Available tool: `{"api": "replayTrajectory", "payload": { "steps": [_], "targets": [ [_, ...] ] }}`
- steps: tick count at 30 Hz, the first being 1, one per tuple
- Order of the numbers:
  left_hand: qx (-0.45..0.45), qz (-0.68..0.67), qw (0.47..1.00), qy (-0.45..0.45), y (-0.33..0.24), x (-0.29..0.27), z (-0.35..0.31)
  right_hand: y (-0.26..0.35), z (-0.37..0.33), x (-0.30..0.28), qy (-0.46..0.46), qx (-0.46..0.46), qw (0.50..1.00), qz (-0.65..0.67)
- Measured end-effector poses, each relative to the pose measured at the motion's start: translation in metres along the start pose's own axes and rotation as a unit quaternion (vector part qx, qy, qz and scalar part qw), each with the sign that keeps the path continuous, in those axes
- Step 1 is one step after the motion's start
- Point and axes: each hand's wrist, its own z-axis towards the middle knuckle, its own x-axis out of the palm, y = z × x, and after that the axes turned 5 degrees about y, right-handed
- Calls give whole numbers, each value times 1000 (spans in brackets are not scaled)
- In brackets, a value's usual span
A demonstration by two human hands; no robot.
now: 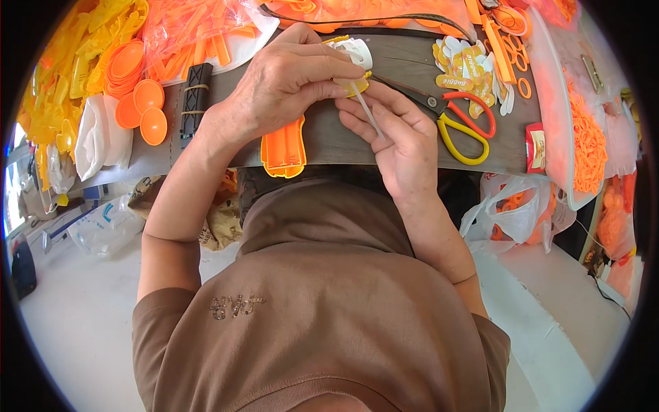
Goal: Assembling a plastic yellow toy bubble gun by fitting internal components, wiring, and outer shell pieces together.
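Head view: my left hand (292,79) pinches the top of a thin, translucent white plastic strip (371,115), slanting over the grey tabletop (333,147) near a white-and-yellow plastic part (357,53); my right hand (405,141) curls about the strip's lower end, whether gripping I cannot tell.

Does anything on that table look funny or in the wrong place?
Two small things. The orange plastic piece below the left hand seems to poke past the near edge of the table. The scissors have one red handle and one yellow, so they don't match. I see no spill.
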Motion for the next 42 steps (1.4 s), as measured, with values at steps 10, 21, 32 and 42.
{"api": "replayTrajectory", "payload": {
  "steps": [10,21,32,42],
  "targets": [
    [-11,-19,1000,3,3,-1,0,-11,-5,6,16,-44,998,39],
    [-1,-48,999,9,5,-3,-1,-13,-7,5,48,-63,996,48],
    [-15,87,987,-132,-27,-27,-27,20,5,6,-12,36,957,-289],
    [-147,104,979,-97,-37,-1,-67,7,14,14,-21,-71,913,-402]
  ]
}}
